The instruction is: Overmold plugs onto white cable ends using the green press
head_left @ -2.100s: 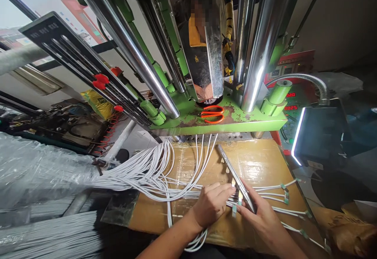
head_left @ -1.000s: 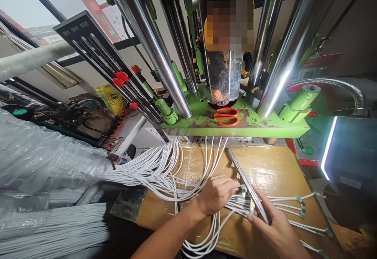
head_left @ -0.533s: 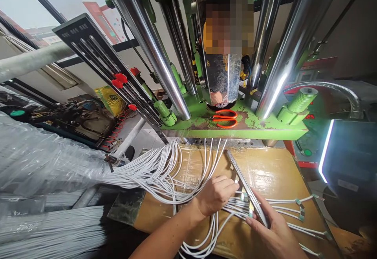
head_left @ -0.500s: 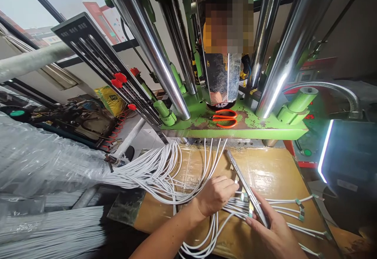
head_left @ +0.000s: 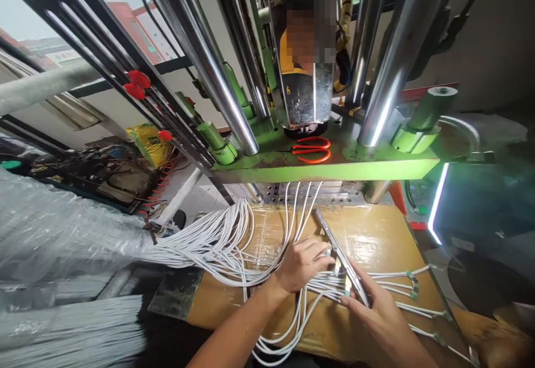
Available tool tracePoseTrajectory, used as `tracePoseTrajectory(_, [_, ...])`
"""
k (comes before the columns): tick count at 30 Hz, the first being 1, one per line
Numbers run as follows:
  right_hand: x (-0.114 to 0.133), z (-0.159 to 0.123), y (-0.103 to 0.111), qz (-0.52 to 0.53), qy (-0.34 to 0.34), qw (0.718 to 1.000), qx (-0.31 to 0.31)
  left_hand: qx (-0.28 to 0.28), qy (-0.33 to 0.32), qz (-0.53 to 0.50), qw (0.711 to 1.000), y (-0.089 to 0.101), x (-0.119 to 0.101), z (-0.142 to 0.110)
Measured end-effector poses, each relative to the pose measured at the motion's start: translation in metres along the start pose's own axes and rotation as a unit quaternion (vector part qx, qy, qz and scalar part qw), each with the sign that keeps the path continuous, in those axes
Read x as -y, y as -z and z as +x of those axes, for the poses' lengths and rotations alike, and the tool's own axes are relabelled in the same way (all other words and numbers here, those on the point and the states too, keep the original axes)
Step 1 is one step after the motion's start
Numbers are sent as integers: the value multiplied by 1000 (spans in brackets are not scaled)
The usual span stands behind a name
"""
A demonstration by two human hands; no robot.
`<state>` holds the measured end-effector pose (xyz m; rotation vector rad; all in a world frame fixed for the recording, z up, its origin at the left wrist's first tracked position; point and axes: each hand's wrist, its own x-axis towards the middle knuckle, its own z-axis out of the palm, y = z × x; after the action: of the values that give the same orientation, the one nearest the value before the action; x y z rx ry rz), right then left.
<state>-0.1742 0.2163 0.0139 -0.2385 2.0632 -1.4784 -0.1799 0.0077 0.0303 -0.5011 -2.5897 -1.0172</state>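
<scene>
My left hand [head_left: 303,264] is closed in a pinch on a white cable [head_left: 317,287], its fingertips at the long metal bar [head_left: 334,246] that lies slanted on the cardboard-covered bench [head_left: 376,234]. My right hand [head_left: 378,315] grips the near end of that bar, fingers curled round it. Several white cables with small green-tipped ends [head_left: 412,281] fan out to the right of the bar. A thick bundle of white cables [head_left: 204,240] runs in from the left.
A green press platform [head_left: 334,164] with chrome columns [head_left: 387,78] stands behind the bench, orange scissors [head_left: 311,150] lying on it. A lit lamp [head_left: 437,203] sits at the right. Plastic wrap [head_left: 54,234] covers stock at the left. A person shows behind the press.
My view has dropped lower and closer to the bench. My left hand has shifted slightly up along the bar with a cable; my right hand keeps its hold on the bar.
</scene>
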Motion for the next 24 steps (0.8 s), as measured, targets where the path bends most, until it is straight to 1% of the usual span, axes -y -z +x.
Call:
tracePoseTrajectory(2, [3, -1, -1, 19, 3, 1000, -6, -60, 77, -51, 994, 4, -11, 2])
tracePoseTrajectory(3, [5, -1, -2, 33, 10, 999, -5, -78, 117, -83, 987, 6, -16, 4])
tracePoseTrajectory(5, [10, -3, 0, 70, 28, 997, -3, -84, 185, -157, 966, 13, -26, 7])
tracePoseTrajectory(7, [15, -5, 4, 105, 39, 994, 0, -88, 244, -244, 934, 19, -31, 9])
tracePoseTrajectory(10, [16, -9, 13, 135, 42, 990, 7, -123, 318, -360, 869, 27, -31, 10])
tracePoseTrajectory(11, [15, -11, 16, 138, 45, 989, 13, -126, 329, -380, 855, 28, -30, 10])
tracePoseTrajectory(12, [13, -12, 19, 139, 47, 989, 17, -118, 333, -387, 852, 29, -29, 10])
tracePoseTrajectory(13, [10, -13, 20, 137, 48, 989, 19, -100, 329, -379, 859, 29, -28, 9])
tracePoseTrajectory(14, [7, -13, 21, 131, 46, 990, 18, -75, 322, -357, 874, 28, -26, 9])
tracePoseTrajectory(16, [0, -13, 21, 112, 33, 993, 10, -29, 289, -274, 917, 25, -22, 9])
tracePoseTrajectory(18, [-7, -11, 20, 96, 24, 995, 6, 6, 223, -168, 960, 19, -16, 9])
tracePoseTrajectory(19, [-10, -10, 19, 90, 21, 996, 9, 19, 180, -124, 976, 16, -13, 9])
tracePoseTrajectory(21, [-13, -7, 19, 77, 18, 997, 16, 36, 103, -73, 991, 10, -4, 9])
tracePoseTrajectory(22, [-13, -7, 19, 68, 17, 997, 18, 42, 79, -64, 994, 7, 0, 9])
tracePoseTrajectory(24, [-11, -7, 20, 58, 11, 998, 17, 44, 64, -60, 995, 4, 8, 10])
